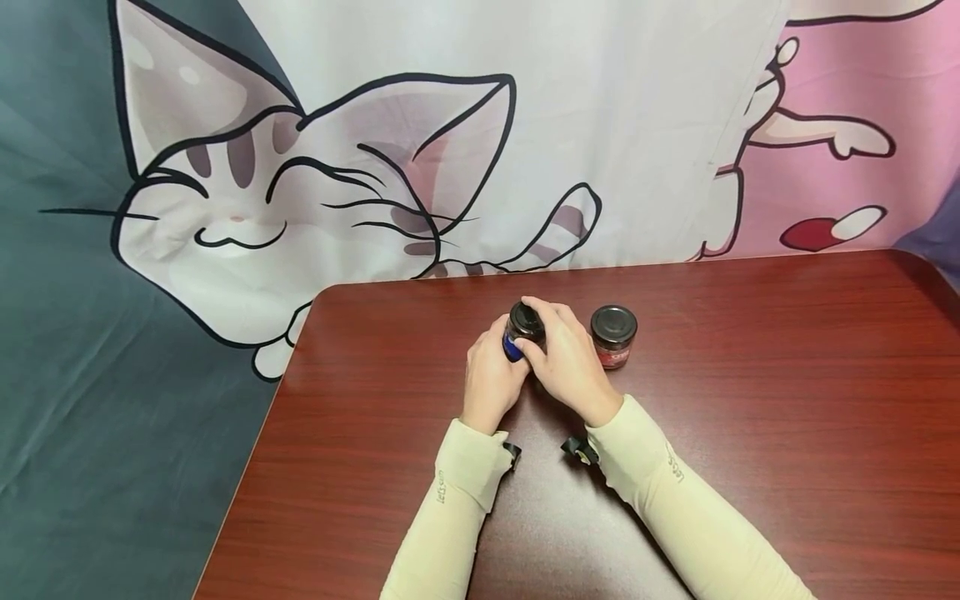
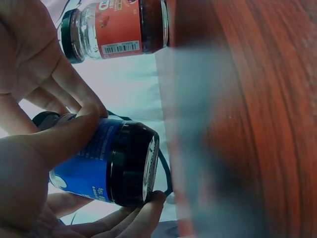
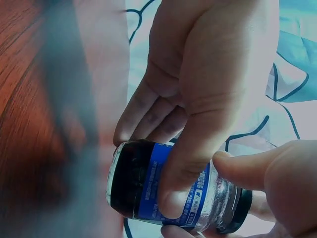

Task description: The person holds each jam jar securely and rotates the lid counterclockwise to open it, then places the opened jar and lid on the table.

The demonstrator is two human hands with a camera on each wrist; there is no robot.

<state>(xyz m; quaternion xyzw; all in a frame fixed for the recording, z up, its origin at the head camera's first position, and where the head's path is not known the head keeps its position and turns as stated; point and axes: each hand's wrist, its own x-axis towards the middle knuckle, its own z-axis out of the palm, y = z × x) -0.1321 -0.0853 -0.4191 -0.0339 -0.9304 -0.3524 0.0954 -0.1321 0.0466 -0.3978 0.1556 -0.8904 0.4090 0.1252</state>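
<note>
blue-labelled glass jar (image 2: 131, 161): between both hands, base seemingly just off the wood tabletop (image 1: 787, 375).
right hand (image 1: 573, 358): grips it near the black lid (image 1: 523, 318).
left hand (image 1: 495, 375): wraps the body, thumb across the label (image 2: 94, 173); likely steadying it.
red-labelled jar (image 1: 613, 325): just right of the right hand, limits swing.
edges: cat-print backdrop (image 1: 660, 100) behind far edge; more table rightward.

Red-labelled jar (image 1: 614, 335) upright on reddish-brown table (image 1: 810, 417); behind, cloth (image 1: 637, 100) printed with smiling cartoon cat (image 1: 243, 196).
</note>
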